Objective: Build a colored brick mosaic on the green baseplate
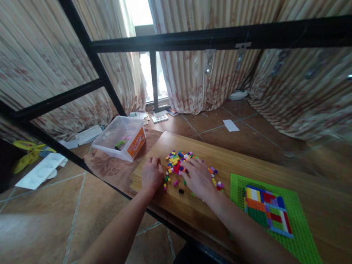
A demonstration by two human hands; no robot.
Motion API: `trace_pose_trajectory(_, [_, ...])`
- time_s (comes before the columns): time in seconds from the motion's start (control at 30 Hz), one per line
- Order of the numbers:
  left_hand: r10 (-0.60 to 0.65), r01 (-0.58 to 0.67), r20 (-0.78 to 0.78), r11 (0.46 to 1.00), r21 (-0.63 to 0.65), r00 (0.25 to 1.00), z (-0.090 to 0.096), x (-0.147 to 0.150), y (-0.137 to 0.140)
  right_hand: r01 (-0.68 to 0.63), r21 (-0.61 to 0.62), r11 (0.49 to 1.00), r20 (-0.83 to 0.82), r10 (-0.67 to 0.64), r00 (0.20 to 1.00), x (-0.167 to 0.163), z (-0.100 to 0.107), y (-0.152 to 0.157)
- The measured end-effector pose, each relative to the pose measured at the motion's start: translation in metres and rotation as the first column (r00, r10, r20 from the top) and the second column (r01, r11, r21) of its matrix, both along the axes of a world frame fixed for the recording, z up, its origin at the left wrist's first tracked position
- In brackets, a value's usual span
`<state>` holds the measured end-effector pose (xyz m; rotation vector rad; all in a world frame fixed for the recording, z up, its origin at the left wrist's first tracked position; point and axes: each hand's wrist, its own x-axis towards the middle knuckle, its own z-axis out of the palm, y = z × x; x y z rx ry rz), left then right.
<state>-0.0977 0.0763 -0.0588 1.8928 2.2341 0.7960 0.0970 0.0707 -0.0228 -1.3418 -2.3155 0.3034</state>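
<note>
A loose pile of small, many-coloured toy building bricks (pixel 175 162) lies on the wooden board. At the pile's left edge rests my left hand (pixel 152 175), its fingers curled in; whatever they may hold is hidden. My right hand (pixel 199 177) reaches over the right part of the pile, fingers apart and touching the bricks, with some bricks covered beneath it. One black brick (pixel 181 191) lies apart in front of the pile. To the right, a green baseplate (pixel 296 220) carries a flat, multicoloured block of joined bricks (pixel 267 211).
A clear plastic box (pixel 112 147) with an orange label and a few bricks inside stands at the back left on a brown cloth (pixel 111 171). Black metal bars (pixel 215 37) cross behind the wooden board (pixel 164 144). Papers (pixel 230 125) lie on the tiled floor near the curtains.
</note>
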Motion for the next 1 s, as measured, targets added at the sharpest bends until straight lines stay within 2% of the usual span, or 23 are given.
trace_pose_trajectory(0.17, [-0.005, 0.005, -0.001, 1.0, 0.014, 1.0, -0.001, -0.001, 0.0, -0.012, -0.004, 1.0, 0.089, 0.012, 0.996, -0.021, -0.002, 0.013])
trace_pose_trajectory(0.3, [0.0, 0.001, -0.014, 1.0, 0.015, 1.0, -0.001, -0.002, 0.001, 0.002, -0.023, 1.0, 0.082, 0.0, 0.997, -0.024, -0.001, 0.012])
trace_pose_trajectory(0.4, [0.001, 0.0, -0.031, 1.0, 0.016, 1.0, 0.002, -0.001, 0.001, 0.002, -0.03, 1.0, -0.018, -0.002, 1.0, -0.022, 0.004, 0.004])
trace_pose_trajectory(0.5, [0.012, -0.012, -0.05, 1.0, 0.005, 0.999, 0.004, 0.0, 0.001, 0.007, -0.061, 0.998, -0.253, -0.022, 0.967, -0.014, 0.011, -0.011])
trace_pose_trajectory(0.57, [0.035, -0.037, -0.072, 0.999, -0.015, 0.997, 0.006, 0.0, 0.001, 0.033, -0.134, 0.99, -0.472, -0.093, 0.877, -0.003, 0.014, -0.027])
trace_pose_trajectory(0.63, [0.038, -0.041, -0.093, 0.999, -0.024, 0.995, 0.008, 0.0, 0.002, 0.049, -0.246, 0.968, -0.664, -0.205, 0.719, 0.016, 0.016, -0.046])
trace_pose_trajectory(0.7, [0.039, -0.043, -0.109, 0.998, -0.036, 0.993, 0.009, 0.0, 0.003, 0.051, -0.345, 0.937, -0.777, -0.316, 0.544, 0.043, 0.014, -0.067])
trace_pose_trajectory(0.8, [0.045, -0.051, -0.128, 0.998, -0.043, 0.991, 0.01, -0.001, 0.003, 0.157, -0.448, 0.88, -0.79, -0.472, 0.391, 0.094, 0.008, -0.098])
trace_pose_trajectory(0.9, [0.039, -0.045, -0.146, 0.998, -0.038, 0.989, 0.01, -0.002, 0.005, 0.332, -0.492, 0.805, -0.758, -0.584, 0.291, 0.144, -0.004, -0.123])
trace_pose_trajectory(1.0, [0.04, -0.048, -0.161, 0.998, -0.048, 0.986, 0.01, -0.002, 0.005, 0.416, -0.547, 0.726, -0.719, -0.663, 0.212, 0.179, -0.015, -0.14])
